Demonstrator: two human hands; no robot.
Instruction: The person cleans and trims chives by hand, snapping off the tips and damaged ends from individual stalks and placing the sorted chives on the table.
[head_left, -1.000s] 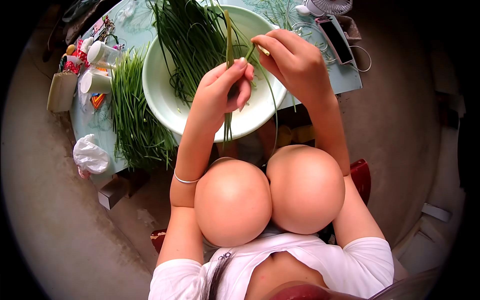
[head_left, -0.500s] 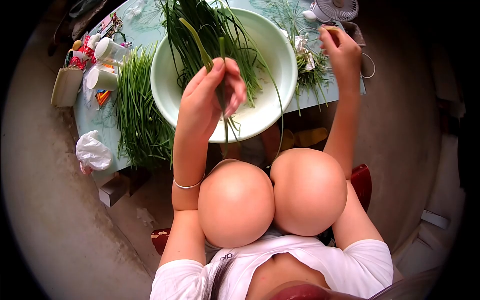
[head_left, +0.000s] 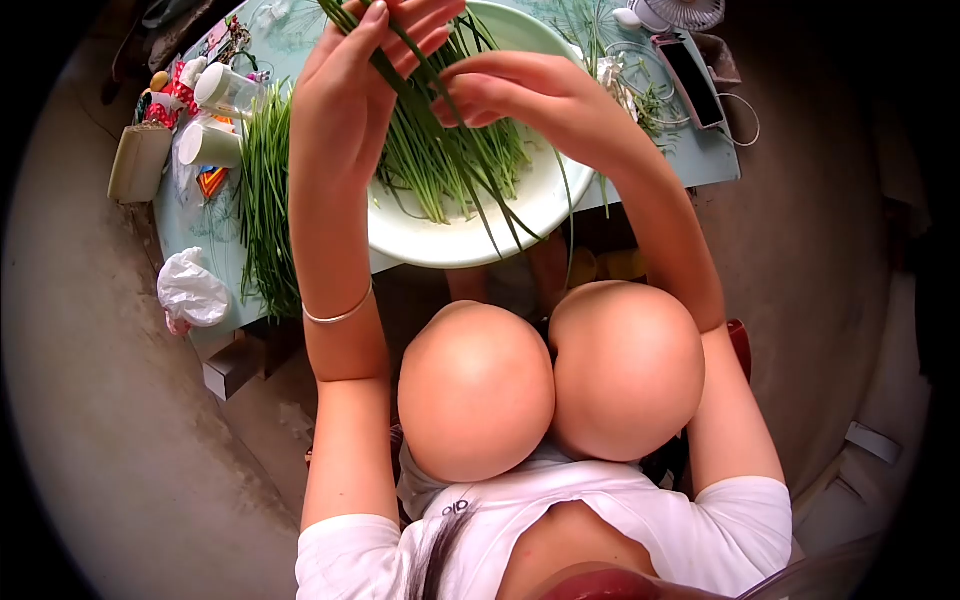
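Observation:
My left hand [head_left: 365,60] is above the left part of a pale green basin [head_left: 545,215], its thumb and fingers closed on a few long green stalks [head_left: 415,95]. The stalks slant down to the right across the basin. Close to them, at the right, my right hand [head_left: 510,95] has its fingers bent around or beside the stalks; whether it grips any is hidden. More green stalks [head_left: 430,180] lie inside the basin. A thick bundle of green stalks [head_left: 266,200] rests on the table left of the basin.
Two cups [head_left: 225,92] [head_left: 210,145] and a crumpled white bag [head_left: 192,288] are on the table's left side. A phone [head_left: 690,80] with a cable lies at the right, near a small fan [head_left: 690,12] and loose trimmings [head_left: 650,105]. My knees are below the basin.
My left hand has moved up and left, now with several stalks. My right hand has come from the table's right side to the stalks, uncovering the phone.

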